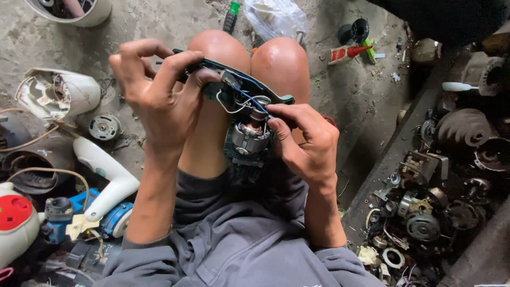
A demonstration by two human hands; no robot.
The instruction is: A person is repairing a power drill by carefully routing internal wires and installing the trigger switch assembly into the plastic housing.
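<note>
**A:** What lay around you, biggest things first?

**B:** You sat on a bare concrete floor (159, 21) with your knees drawn up. On your right ran a long heap of motor parts (435, 202), with rotors, coils and metal rings piled together. On your left sat a white appliance shell (56, 93) broken open, a white curved handle (103, 175) lying across a blue tool body (79, 212), and a red and white housing (16, 220) at the edge of view.

**A:** And what were you working on?

**B:** You held an opened dark green appliance casing (234, 90) over your knees, its inside facing you. A small electric motor (249, 139) sat in its lower part, with blue wires (247, 95) and white ones running above it.

**A:** How were your hands?

**B:** Your left hand (159, 101) was curled tightly round the upper left end of the casing, fingers over its edge and thumb pressed beneath. Your right hand (308, 143) was closed on the casing's right side beside the motor, forefinger and thumb pinched together at the motor's top; I couldn't tell whether they gripped a wire or the motor itself.

**A:** Anything small?

**B:** A round motor (104, 127) lay on the floor left of your knee, and a red tube (348, 52) beyond your right knee.
</note>
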